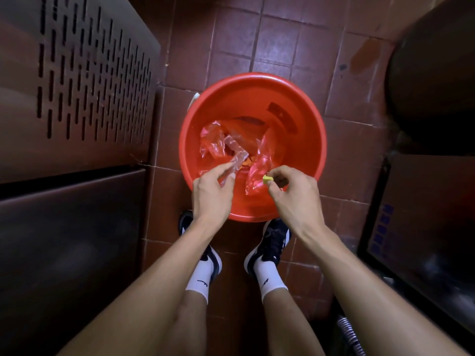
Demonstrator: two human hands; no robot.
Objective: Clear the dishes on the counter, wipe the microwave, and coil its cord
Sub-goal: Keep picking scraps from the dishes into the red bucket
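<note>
Rubbish lay in a red plastic bin [303, 119] on the brown tiled floor [277, 47], just ahead of the person's black shoes [272, 242]: crumpled clear plastic wrappers [213, 142], tinted red by the bin. The left hand [210, 194] pinched one clear wrapper [232, 167] above the bin. The right hand [293, 191] pinched a small yellow scrap [267, 179] between curled fingertips over the bin's near rim.

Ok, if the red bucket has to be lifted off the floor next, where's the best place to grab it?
Take the red bucket by its rolled rim, one hand on each side, coming down from above. It stands upright on the tiled floor with its mouth open, and no handle shows. The left hand pinches clear wrapping and the right hand a yellow scrap, so drop those first.
</note>
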